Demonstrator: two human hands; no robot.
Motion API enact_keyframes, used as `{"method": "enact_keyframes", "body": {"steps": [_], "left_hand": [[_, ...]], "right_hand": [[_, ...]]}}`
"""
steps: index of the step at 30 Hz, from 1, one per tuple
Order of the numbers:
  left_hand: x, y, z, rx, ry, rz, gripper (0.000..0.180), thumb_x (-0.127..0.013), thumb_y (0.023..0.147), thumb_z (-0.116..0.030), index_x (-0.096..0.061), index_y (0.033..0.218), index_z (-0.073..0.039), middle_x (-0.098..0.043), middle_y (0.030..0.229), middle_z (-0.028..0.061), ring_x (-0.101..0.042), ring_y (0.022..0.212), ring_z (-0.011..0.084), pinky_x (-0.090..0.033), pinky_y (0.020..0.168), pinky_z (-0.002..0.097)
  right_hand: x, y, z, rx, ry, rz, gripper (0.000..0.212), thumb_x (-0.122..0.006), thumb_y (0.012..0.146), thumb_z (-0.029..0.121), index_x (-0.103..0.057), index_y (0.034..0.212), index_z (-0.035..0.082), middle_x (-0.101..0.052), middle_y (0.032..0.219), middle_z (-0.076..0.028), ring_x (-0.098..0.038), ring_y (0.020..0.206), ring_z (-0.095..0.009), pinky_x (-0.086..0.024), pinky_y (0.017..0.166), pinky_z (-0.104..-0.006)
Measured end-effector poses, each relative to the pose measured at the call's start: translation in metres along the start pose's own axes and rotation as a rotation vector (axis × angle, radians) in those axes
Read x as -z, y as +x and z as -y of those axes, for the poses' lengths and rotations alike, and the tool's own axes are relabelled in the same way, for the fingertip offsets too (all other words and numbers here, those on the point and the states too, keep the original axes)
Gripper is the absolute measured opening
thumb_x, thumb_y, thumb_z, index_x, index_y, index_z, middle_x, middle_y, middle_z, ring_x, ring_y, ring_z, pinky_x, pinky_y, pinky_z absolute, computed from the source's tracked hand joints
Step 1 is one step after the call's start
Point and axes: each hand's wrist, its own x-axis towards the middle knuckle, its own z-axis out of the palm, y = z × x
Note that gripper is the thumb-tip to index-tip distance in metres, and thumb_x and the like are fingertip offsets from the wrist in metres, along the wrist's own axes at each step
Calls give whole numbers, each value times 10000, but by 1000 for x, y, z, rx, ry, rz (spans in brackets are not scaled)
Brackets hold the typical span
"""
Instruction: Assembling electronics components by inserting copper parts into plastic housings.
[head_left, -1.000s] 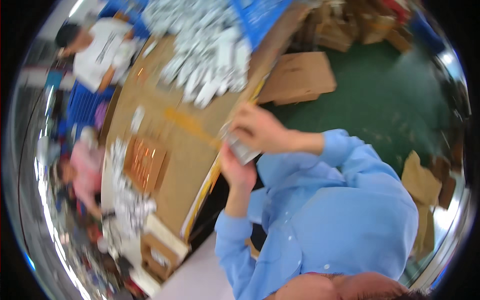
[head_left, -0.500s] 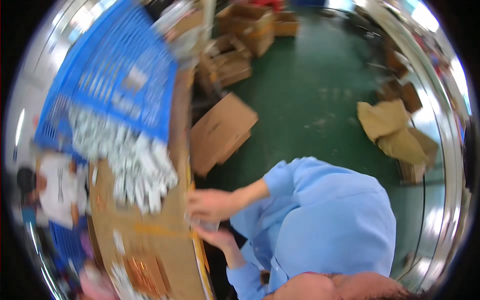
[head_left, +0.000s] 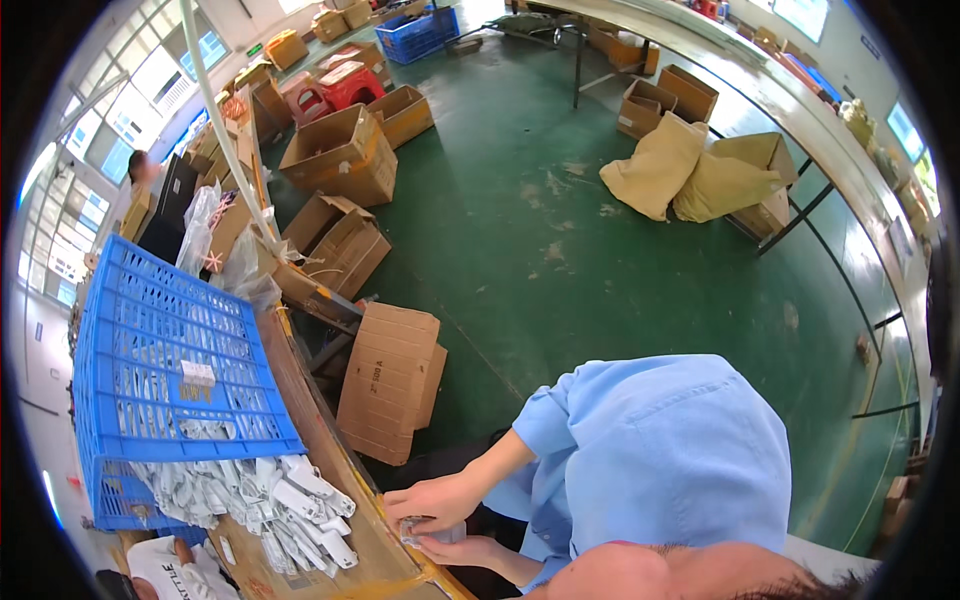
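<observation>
At the edge of the cardboard-covered table, my right hand (head_left: 436, 499) is closed over a small translucent greyish piece (head_left: 412, 531). My left hand (head_left: 462, 550) meets it from below, its fingers partly hidden under the piece. Whether the piece is a bag or hard plastic I cannot tell. Just left of my hands, a heap of white plastic parts (head_left: 290, 505) spills onto the table (head_left: 375, 560) from a tipped blue plastic crate (head_left: 185, 345). A small white box (head_left: 198, 374) shows against the crate's slatted side.
A flattened brown carton (head_left: 385, 380) leans beside the table. Open cartons (head_left: 345, 155) and red plastic stools (head_left: 350, 86) stand farther off. Across the green floor (head_left: 530, 260) lie tan sacks (head_left: 655, 165) by a long bench (head_left: 850, 170). A person in a white shirt (head_left: 165, 568) is at far lower left.
The whole view has swung, so the crate and heap sit lower and more of the room shows. Both hands stay together on the translucent piece by the table edge.
</observation>
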Motion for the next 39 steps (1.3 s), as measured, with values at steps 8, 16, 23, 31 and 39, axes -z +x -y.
{"method": "enact_keyframes", "body": {"steps": [8, 16, 23, 31, 39], "left_hand": [[2, 5, -9, -33, 140, 163, 467, -408, 999, -297, -529, 1214, 99, -573, 1179, 200, -579, 1048, 283, -492, 877, 373], [-8, 10, -23, -65, 287, 318, 446, -425, 993, -285, -529, 1222, 83, -583, 1159, 186, -586, 1017, 264, -495, 859, 361], [-3, 8, -37, -80, 431, 400, 429, -440, 989, -275, -529, 1229, 69, -591, 1142, 174, -592, 990, 247, -497, 844, 351], [42, -9, -60, -155, 496, 227, 335, -522, 940, -180, -580, 1151, 74, -638, 1055, 148, -604, 919, 215, -515, 781, 346], [32, -18, -80, 67, 354, 249, 262, -495, 982, -207, -634, 1011, 14, -638, 743, 50, -604, 599, 96, -474, 527, 226]], "right_hand": [[-18, -3, -1, -150, 25, 8, 132, -575, 765, 23, -525, 887, 12, -559, 868, -135, -570, 835, -289, -462, 706, -398], [-15, 8, -11, -209, 6, 44, 138, -605, 712, 40, -521, 820, 18, -574, 782, -120, -577, 754, -284, -449, 647, -399], [-12, 4, -14, -246, 11, 116, 159, -620, 696, 52, -507, 805, 24, -563, 773, -108, -562, 727, -283, -431, 619, -400], [-33, 7, -6, -282, 17, 211, 301, -704, 661, 135, -581, 930, 82, -612, 853, -110, -617, 826, -281, -493, 689, -414], [-20, 9, 6, -630, 310, 320, 114, -620, 822, 24, -530, 882, -11, -575, 746, -73, -586, 633, -135, -485, 540, -296]]}}
